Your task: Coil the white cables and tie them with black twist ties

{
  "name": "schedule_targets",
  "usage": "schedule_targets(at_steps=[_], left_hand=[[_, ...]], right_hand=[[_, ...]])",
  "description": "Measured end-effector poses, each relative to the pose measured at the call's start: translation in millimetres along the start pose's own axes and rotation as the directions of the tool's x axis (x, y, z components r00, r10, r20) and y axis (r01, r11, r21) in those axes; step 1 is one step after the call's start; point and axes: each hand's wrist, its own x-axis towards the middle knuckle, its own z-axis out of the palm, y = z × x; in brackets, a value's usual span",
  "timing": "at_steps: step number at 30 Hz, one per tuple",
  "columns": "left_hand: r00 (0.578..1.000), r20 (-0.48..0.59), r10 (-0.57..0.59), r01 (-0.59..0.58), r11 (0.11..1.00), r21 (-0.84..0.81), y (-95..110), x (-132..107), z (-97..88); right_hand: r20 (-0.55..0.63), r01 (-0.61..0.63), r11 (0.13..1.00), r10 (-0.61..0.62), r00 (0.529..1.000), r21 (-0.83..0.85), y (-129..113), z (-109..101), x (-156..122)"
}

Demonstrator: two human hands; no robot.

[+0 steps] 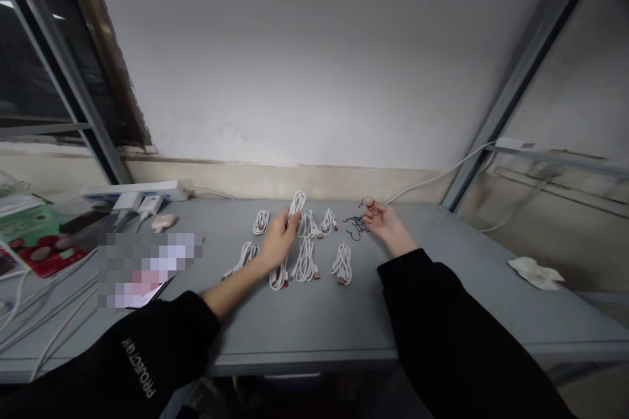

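Note:
My left hand is closed around a coiled white cable, whose looped end sticks up above the fingers. With pinched fingertips, my right hand holds a thin black twist tie that curves out to the left. Just left of that hand lies a small pile of black twist ties. Around my left hand, several other white cables lie bundled on the grey table, among them one at the back left, one in the middle and one at the right.
A white power strip with plugged-in chargers stands at the back left. Nearer are a blurred-out phone and a green and red box. Crumpled white tissue lies at the right. Grey metal posts frame the table.

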Motion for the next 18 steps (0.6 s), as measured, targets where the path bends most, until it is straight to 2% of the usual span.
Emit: schedule_targets(at_steps=[3, 5, 8, 10, 13, 16, 18], left_hand=[[0.999, 0.036, -0.032, 0.033, 0.999, -0.023, -2, 1, 1.8], [0.996, 0.063, -0.057, 0.058, 0.998, -0.022, -1, 1, 3.0], [0.995, 0.100, -0.023, 0.019, 0.999, 0.034, 4, -3, 4.9], [0.990, 0.139, 0.020, -0.038, 0.991, 0.128, 8, -7, 6.4], [0.972, 0.231, 0.033, -0.109, 0.939, 0.326, 14, -15, 7.9], [0.957, 0.289, 0.027, -0.170, 0.858, 0.485, 16, -19, 8.2], [0.954, 0.298, 0.042, -0.201, 0.826, 0.527, 16, -20, 8.6]], right_hand=[[0.132, -0.015, 0.986, -0.007, 0.991, 0.167, -4, 16, -18], [0.245, -0.035, 0.973, -0.023, 0.969, 0.229, -4, 29, -33], [0.386, 0.014, 0.983, -0.086, 0.919, 0.185, 2, 47, -54], [0.445, 0.064, 0.984, -0.133, 0.885, 0.168, 9, 56, -65], [0.452, 0.132, 0.978, -0.193, 0.871, 0.163, 20, 62, -76], [0.368, 0.242, 0.965, -0.263, 0.892, 0.103, 29, 66, -81], [0.314, 0.331, 0.943, -0.325, 0.892, 0.034, 34, 68, -85]])
